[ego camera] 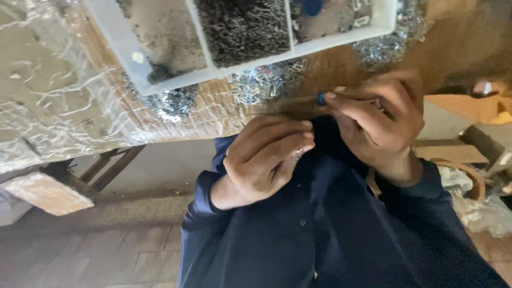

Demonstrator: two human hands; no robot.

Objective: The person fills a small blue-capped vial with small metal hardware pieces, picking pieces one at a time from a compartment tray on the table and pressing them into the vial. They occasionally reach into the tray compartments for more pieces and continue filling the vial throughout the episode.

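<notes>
A person in a dark blue work shirt (pixel 330 234) holds both hands close together above the lap, at the near edge of a table (pixel 224 114) wrapped in cardboard and clear plastic film. The right hand (pixel 378 120) pinches a small blue piece (pixel 320 98) between thumb and forefinger; the piece sticks out to the left of the fingertips, toward the table edge, and is too blurred to give its long axis. The left hand (pixel 264 160) sits just below and to the left, fingers curled together and thumb pressed to them, apparently on a tiny metal part too small to make out; its fingertips point up at the blue piece and are near it without touching. On the table stand a white compartment tray (pixel 160 80) holding small dark metal clips (pixel 242 26), and loose heaps of shiny clips (pixel 266 82) beside it.
</notes>
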